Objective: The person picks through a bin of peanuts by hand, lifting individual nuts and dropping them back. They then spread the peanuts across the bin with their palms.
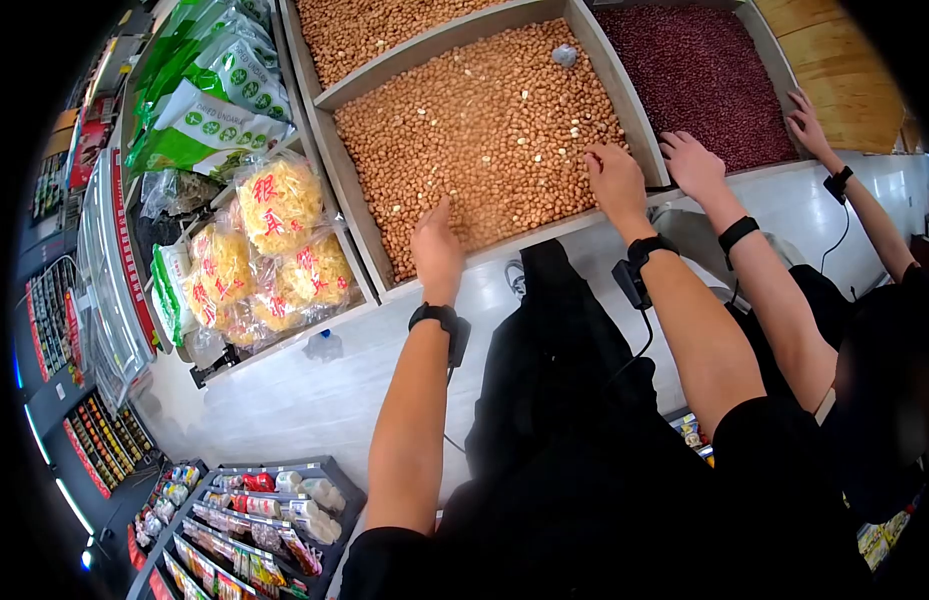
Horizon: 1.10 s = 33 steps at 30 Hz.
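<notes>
A wooden bin (pixel 339 95) holds many light brown peanuts (pixel 484 130), a few of them pale. My left hand (pixel 438 252) is at the bin's front left, over the peanuts near the front edge, its fingers bunched and mostly hidden. At the front right corner, my right hand (pixel 616 182) touches or hovers just over the peanuts with curled fingers; what they hold, if anything, is hidden. Both wrists wear black bands. A small clear plastic item (pixel 564 56) lies on the peanuts at the back right.
At right, a co-worker's two hands (pixel 696 166) are at a bin of dark red beans (pixel 684 70). Bagged yellow dried food (pixel 279 205) and green-white packets (pixel 219 120) lie at left. Stocked shelves (pixel 254 530) stand lower left.
</notes>
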Available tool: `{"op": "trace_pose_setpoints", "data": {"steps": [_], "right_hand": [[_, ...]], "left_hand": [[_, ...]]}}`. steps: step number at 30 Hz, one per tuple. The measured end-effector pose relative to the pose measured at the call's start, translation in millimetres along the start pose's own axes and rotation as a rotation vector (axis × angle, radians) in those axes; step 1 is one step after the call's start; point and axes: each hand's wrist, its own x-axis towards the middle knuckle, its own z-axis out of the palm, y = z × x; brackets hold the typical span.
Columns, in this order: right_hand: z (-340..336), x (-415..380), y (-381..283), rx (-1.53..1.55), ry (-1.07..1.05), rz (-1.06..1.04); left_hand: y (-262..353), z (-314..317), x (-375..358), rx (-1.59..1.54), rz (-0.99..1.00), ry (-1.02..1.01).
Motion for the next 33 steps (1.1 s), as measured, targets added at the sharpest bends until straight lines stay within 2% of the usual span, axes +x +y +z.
{"op": "trace_pose_setpoints", "data": {"steps": [4, 9, 12, 15, 17, 18, 19, 20, 21, 22, 23, 24, 26, 28, 29, 33], "right_hand": [[1.7, 0.0, 1.2, 0.0, -0.001, -0.001], [2.9, -0.4, 3.3, 0.0, 0.01, -0.003], [3.2, 0.6, 5.0, -0.013, 0.001, -0.017], [2.2, 1.2, 5.0, 0.003, -0.036, -0.015], [11.0, -2.7, 9.4, 0.182, 0.09, -0.109], [22.0, -6.5, 21.0, 0.321, -0.043, -0.007], [11.6, -3.7, 4.6, -0.061, -0.071, 0.019], [25.2, -2.3, 17.9, -0.364, -0.018, -0.077], [5.2, -4.2, 8.2, 0.051, 0.031, -0.035], [5.8, -4.4, 7.9, 0.113, 0.016, 0.008], [-2.0, -6.8, 4.6, 0.112, 0.012, -0.016], [-11.9, -4.0, -7.5, 0.1, -0.041, 0.06], [-9.4, -0.7, -4.5, 0.079, -0.005, 0.016], [-1.0, -2.0, 0.4, 0.149, 0.051, -0.011], [18.4, 1.4, 18.4, 0.063, -0.047, -0.098], [0.5, -1.3, 3.2, 0.104, -0.01, -0.083]], "left_hand": [[-2.2, -0.9, 0.9, -0.088, -0.069, -0.042], [-3.9, 1.1, -0.2, -0.018, -0.06, -0.051], [5.2, -0.3, 0.9, -0.078, -0.09, 0.004], [8.6, -7.4, -2.4, -0.095, -0.209, -0.022], [-5.5, -1.4, -2.4, -0.055, -0.129, -0.02], [-9.4, -6.0, -5.5, -0.112, -0.118, -0.094], [-27.5, 11.9, -6.8, -0.506, -0.344, -0.135], [-29.2, 14.3, -4.4, -0.695, -0.379, -0.204], [-21.6, 17.9, -0.6, -0.246, -0.006, 0.006], [-30.7, 25.9, 0.7, -0.168, 0.049, 0.065], [-3.7, 14.4, 0.6, -0.057, -0.041, -0.003], [16.2, -4.3, 0.8, 0.078, -0.154, -0.052], [5.0, 3.5, 2.8, 0.133, -0.158, -0.077], [-6.7, 11.5, 1.3, 0.081, -0.105, 0.016], [-4.5, 9.3, 2.5, 0.127, -0.116, 0.001], [3.8, 1.9, 0.3, 0.203, -0.162, -0.024]]}}
